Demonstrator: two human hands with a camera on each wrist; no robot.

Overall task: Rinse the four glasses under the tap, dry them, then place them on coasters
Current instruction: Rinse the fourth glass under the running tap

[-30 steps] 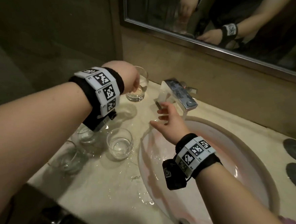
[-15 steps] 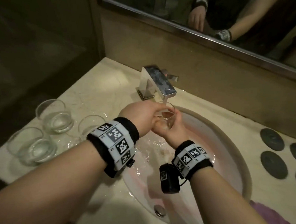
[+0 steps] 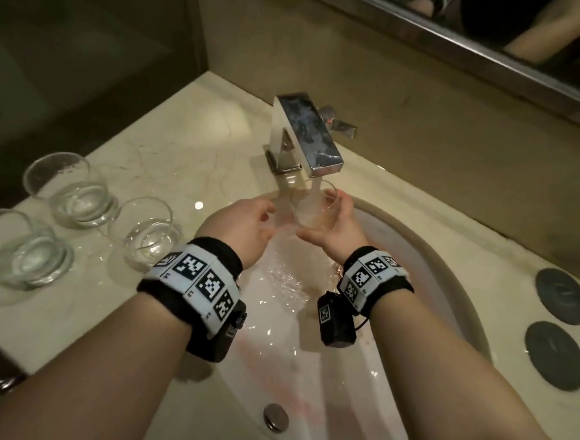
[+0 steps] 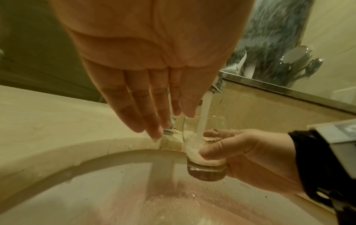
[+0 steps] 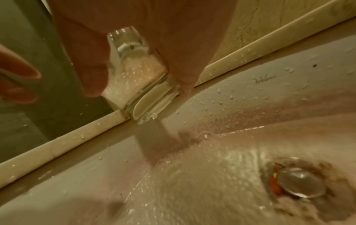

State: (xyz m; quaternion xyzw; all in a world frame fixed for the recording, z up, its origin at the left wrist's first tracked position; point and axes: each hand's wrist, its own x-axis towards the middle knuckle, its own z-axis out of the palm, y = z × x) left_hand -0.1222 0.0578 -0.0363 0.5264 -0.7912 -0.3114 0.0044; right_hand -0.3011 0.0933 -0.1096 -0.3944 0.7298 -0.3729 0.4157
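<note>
Head view: right hand point(image 3: 330, 230) wrapped round glass point(image 3: 311, 206), mouth up directly below tap point(image 3: 305, 139) spout so stream lands inside. Left hand point(image 3: 244, 230) just left of tap stream, fingers loose, gripping nothing, off the glass; likely waiting to help turn or rub. Three other glasses point(image 3: 73, 190) point(image 3: 30, 251) point(image 3: 147, 235) parked on tabletop point(image 3: 186, 131) well left of tap, each showing some water at the bottom, out of splash zone. Dark round coasters point(image 3: 562, 300) on tabletop far right of tap, bare, ready for dried glasses. Basin point(image 3: 431, 254) under tap catching runoff.

Left wrist view: left hand point(image 4: 154, 94) flat, fingers point(image 4: 133, 115) straight and together, hanging beside stream, nothing held. Right hand point(image 4: 248, 153) pinching glass point(image 4: 204, 146) low between thumb and fingers, upright, water foaming inside.

Right wrist view: glass point(image 5: 134, 82) seen from beneath, thick base towards the camera, clamped in right hand point(image 5: 173, 38); wet basin point(image 5: 231, 94) and drain plug point(image 5: 300, 184) below tap.

Versus half a second back: left hand then on the glass together with right under tap, now let go; right alone carrying. Versus a second back: glass then on tabletop left of tap under left hand, right empty near spout.
</note>
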